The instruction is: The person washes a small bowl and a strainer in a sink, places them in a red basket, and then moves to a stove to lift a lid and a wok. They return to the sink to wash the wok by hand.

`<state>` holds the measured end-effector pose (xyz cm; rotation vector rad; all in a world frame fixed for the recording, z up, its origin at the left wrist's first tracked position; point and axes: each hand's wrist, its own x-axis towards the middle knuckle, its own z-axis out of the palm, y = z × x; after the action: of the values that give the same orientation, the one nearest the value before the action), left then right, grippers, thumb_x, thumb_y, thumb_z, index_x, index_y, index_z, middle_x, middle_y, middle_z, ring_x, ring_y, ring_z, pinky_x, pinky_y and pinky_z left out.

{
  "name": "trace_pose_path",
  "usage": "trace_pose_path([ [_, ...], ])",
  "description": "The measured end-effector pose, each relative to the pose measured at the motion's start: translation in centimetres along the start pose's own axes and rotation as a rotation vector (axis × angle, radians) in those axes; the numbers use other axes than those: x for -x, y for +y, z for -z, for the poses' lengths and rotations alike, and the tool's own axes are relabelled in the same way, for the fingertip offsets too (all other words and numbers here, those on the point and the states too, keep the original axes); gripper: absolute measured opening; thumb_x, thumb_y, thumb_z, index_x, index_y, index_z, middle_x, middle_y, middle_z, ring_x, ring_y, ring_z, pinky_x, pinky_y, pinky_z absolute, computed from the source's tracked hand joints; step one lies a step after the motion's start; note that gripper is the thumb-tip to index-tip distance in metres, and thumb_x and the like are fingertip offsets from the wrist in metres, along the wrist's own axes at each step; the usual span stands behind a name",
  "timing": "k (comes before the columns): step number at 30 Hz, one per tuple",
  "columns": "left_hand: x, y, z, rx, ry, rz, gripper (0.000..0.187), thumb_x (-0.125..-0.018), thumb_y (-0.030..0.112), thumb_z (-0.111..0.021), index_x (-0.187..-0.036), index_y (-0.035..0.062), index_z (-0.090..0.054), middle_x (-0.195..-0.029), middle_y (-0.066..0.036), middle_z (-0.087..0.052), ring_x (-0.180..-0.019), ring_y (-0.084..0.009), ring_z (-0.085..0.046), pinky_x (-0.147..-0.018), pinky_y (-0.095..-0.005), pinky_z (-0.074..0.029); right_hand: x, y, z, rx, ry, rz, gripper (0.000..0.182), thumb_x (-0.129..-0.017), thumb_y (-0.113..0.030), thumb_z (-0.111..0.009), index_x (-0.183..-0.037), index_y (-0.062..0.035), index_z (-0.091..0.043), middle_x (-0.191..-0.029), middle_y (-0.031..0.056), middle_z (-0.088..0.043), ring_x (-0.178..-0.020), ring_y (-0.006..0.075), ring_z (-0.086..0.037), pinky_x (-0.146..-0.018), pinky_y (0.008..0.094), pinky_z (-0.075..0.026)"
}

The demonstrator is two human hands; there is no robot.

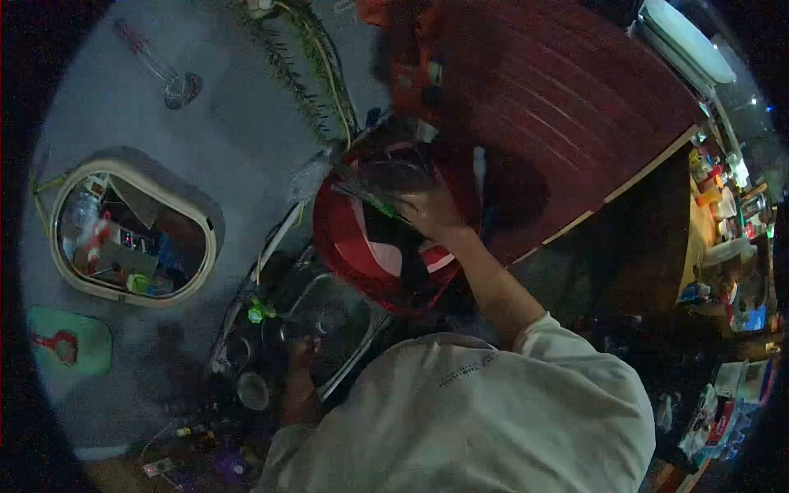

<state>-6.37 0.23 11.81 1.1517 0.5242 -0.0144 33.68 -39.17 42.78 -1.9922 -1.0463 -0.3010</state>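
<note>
A red basin [362,267] with pinkish-white and black shapes inside stands in the middle of the view. My right hand [431,212] is over its far right part, fingers curled at a dark, slim piece with a greenish edge that I cannot identify. Just beyond the fingers is a dark round shape [394,174]. My left hand [304,349] is low in shadow by a dark, shiny sink [329,308], its fingers hard to make out. Left of it is a green tap handle [260,311].
An oval mirror [212,263] and a green board [99,349] are on the grey wall at left. A strainer [182,89] hangs above. A dark red ribbed panel [567,107] fills the upper right. Cluttered shelves [699,246] line the right edge.
</note>
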Motion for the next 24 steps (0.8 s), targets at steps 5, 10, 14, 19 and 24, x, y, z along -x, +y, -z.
trace_pose_path([
  [5,-4.1,-2.5,4.5,0.627,-0.008,0.605,0.023,-0.097,0.021,-0.052,-0.102,-0.0004,-0.06,-0.088,-0.015,-0.065,-0.066,-0.0241,-0.062,-0.056,-0.0412,-0.051,0.9,2.1,-1.0,0.265,-0.069,-0.016,0.031,-0.088,-0.029,-0.06,-0.115,-0.0146,-0.069,-0.112,0.0183,-0.065,-0.111,0.037,-0.058,-0.103,0.0489,-0.04],
  [10,-2.8,-0.6,0.2,0.438,0.193,0.08,0.021,-0.095,0.016,-0.054,-0.102,-0.0025,-0.06,-0.088,-0.015,-0.065,-0.068,-0.0237,-0.062,-0.052,-0.0394,-0.051,0.5,-1.7,1.5,0.296,-0.229,-0.14,0.042,-0.086,-0.033,-0.066,-0.122,-0.0117,-0.064,-0.129,0.0184,-0.057,-0.121,0.0379,-0.052,-0.103,0.0436,-0.041],
  [14,-6.0,-1.0,1.7,0.483,0.448,0.138,0.02,-0.096,0.015,-0.052,-0.1,-0.0034,-0.06,-0.085,-0.014,-0.064,-0.069,-0.0239,-0.062,-0.054,-0.0378,-0.051,0.2,-0.8,1.1,0.179,-0.378,-0.235,0.043,-0.085,-0.033,-0.067,-0.123,-0.0121,-0.064,-0.136,0.0168,-0.052,-0.126,0.0382,-0.047,-0.105,0.0445,-0.039],
  [19,-7.1,0.5,-1.5,0.448,0.484,0.078,0.023,-0.097,0.016,-0.048,-0.101,-0.0034,-0.06,-0.085,-0.013,-0.064,-0.069,-0.0241,-0.061,-0.058,-0.0365,-0.052,-0.3,-2.6,1.3,0.512,-0.341,-0.109,0.051,-0.084,-0.034,-0.067,-0.129,-0.0121,-0.058,-0.136,0.0181,-0.051,-0.127,0.0378,-0.046,-0.107,0.0463,-0.037],
  [24,-5.4,-2.5,1.5,0.024,0.397,-0.112,0.035,-0.099,0.026,-0.044,-0.12,-0.0003,-0.057,-0.096,-0.01,-0.067,-0.068,-0.0238,-0.061,-0.061,-0.0382,-0.051,-0.6,-2.1,0.5,0.467,-0.316,-0.289,0.058,-0.081,-0.036,-0.07,-0.13,-0.0067,-0.056,-0.135,0.0196,-0.052,-0.126,0.0364,-0.047,-0.107,0.0466,-0.037],
])
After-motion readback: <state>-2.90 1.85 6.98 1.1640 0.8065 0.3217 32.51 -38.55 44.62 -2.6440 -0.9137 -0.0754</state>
